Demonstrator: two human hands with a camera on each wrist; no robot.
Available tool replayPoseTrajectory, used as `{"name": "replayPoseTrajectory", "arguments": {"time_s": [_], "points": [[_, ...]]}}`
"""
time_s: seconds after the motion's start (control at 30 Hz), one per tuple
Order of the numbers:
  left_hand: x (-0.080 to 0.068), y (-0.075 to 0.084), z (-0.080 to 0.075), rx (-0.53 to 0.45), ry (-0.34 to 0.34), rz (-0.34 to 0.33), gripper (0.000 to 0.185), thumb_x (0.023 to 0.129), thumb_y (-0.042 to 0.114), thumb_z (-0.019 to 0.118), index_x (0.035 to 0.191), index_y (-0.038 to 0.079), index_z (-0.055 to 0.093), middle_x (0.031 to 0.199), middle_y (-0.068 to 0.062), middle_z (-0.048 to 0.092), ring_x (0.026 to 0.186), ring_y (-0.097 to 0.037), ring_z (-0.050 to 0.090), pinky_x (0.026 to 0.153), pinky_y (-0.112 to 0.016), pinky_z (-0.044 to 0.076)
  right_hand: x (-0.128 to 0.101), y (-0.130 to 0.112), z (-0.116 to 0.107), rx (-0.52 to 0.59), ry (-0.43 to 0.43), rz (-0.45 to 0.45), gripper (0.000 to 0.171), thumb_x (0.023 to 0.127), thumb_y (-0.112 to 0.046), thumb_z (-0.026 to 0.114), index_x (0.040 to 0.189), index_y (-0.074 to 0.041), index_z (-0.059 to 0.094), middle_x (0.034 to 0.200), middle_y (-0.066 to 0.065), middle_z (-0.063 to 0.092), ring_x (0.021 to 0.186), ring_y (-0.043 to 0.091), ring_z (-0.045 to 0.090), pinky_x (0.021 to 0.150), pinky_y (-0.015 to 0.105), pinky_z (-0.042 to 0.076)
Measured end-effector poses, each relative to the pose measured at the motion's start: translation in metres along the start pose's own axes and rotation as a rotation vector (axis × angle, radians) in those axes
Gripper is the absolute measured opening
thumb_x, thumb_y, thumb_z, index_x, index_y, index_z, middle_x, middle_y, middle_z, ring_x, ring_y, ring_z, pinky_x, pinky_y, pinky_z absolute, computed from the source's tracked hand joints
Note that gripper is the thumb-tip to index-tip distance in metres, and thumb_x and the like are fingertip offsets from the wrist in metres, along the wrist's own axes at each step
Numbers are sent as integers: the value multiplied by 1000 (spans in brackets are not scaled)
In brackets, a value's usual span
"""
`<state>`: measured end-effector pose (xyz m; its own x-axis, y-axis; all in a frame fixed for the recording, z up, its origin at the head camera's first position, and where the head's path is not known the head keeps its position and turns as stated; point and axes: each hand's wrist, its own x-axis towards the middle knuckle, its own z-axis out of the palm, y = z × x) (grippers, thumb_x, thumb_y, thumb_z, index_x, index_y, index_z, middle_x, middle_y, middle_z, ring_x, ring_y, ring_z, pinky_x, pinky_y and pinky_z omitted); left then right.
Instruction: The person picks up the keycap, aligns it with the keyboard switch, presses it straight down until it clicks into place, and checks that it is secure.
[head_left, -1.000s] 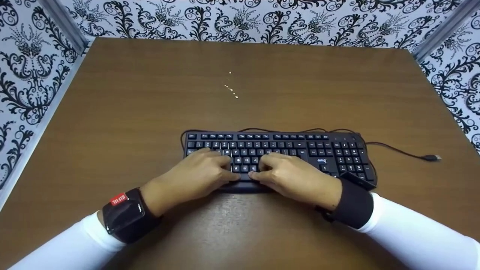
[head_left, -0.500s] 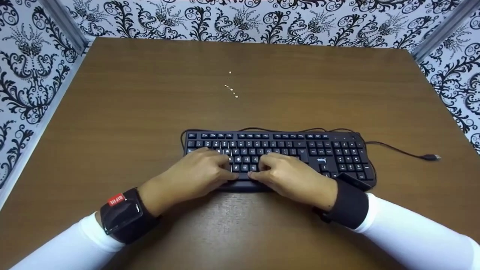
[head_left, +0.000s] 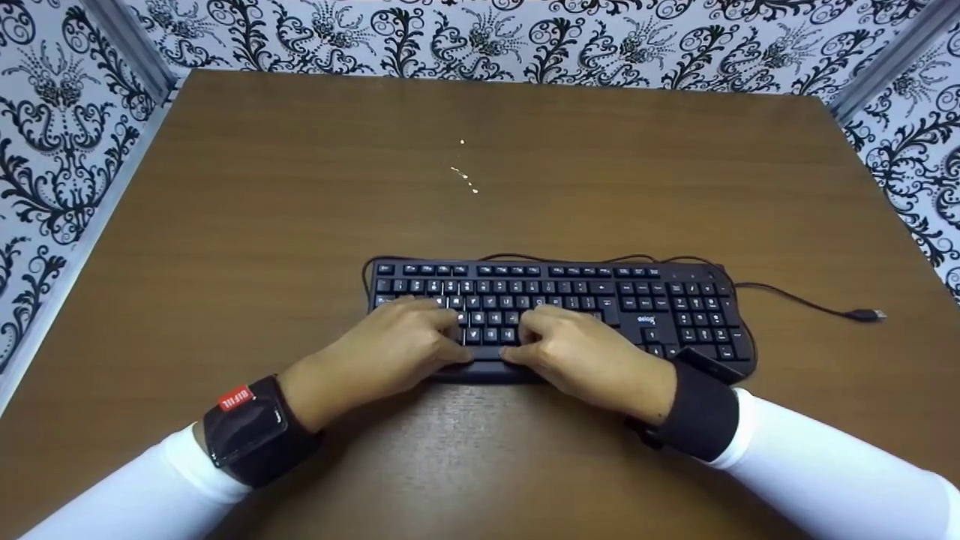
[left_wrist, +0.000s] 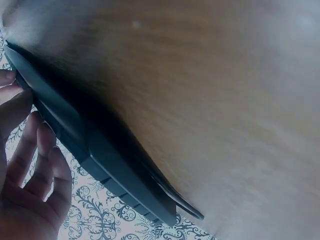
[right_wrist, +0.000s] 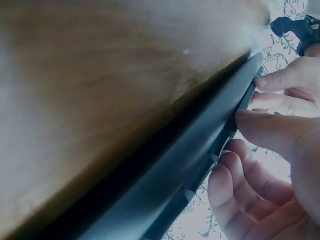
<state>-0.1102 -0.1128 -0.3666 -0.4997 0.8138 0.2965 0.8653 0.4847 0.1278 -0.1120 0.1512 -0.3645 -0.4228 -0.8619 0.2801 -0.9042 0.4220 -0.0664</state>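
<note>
A black computer keyboard (head_left: 487, 286) lies flat on the wooden table, in the middle of the head view. My left hand (head_left: 401, 337) rests over its left letter keys, thumb on the space bar. Over the letter keys further right is my right hand (head_left: 577, 349), its thumb also at the space bar. Both hands bend their fingers loosely onto the keys and grip nothing. In the left wrist view the left fingers (left_wrist: 42, 145) reach the keyboard's edge (left_wrist: 130, 180). The right wrist view has the right thumb (right_wrist: 270, 131) touching the keyboard's front side. Most fingertips are hidden in the head view.
The keyboard's cable (head_left: 795, 298) runs along its back edge and ends in a USB plug (head_left: 866, 315) at the right. Small white specks (head_left: 465, 177) mark the brown table (head_left: 262, 187). Patterned wallpaper (head_left: 480, 37) surrounds the table's far side.
Both hands stay over the same keys. The right wrist has shifted slightly left, and the left thumb has drawn a little left along the space bar. The keyboard lies where it was.
</note>
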Motion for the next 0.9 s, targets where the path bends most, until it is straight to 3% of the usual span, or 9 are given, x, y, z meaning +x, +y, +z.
{"name": "replayPoseTrajectory", "arguments": {"time_s": [0.5,0.77,0.9], "points": [[0,-1,-1,21,-6,30,17,90,17,73,102,26,81,84,4,66,74,-13,63,68,-31,53,0,-2,0,-9,-21,13,24,85,-6,74,105,-19,80,85,0,61,76,13,57,66,25,54],[9,-5,-5,-36,16,28,11,89,20,75,99,20,79,82,3,65,75,-14,63,71,-34,52,2,5,-7,51,19,16,21,85,-8,76,105,-14,79,88,2,65,80,14,60,71,25,56],[24,-13,-12,-37,5,-53,19,89,24,74,107,18,77,95,-1,69,89,-19,67,91,-51,56,7,19,-12,53,60,63,23,85,-14,77,108,-13,78,92,4,68,83,16,60,73,28,55]]}}
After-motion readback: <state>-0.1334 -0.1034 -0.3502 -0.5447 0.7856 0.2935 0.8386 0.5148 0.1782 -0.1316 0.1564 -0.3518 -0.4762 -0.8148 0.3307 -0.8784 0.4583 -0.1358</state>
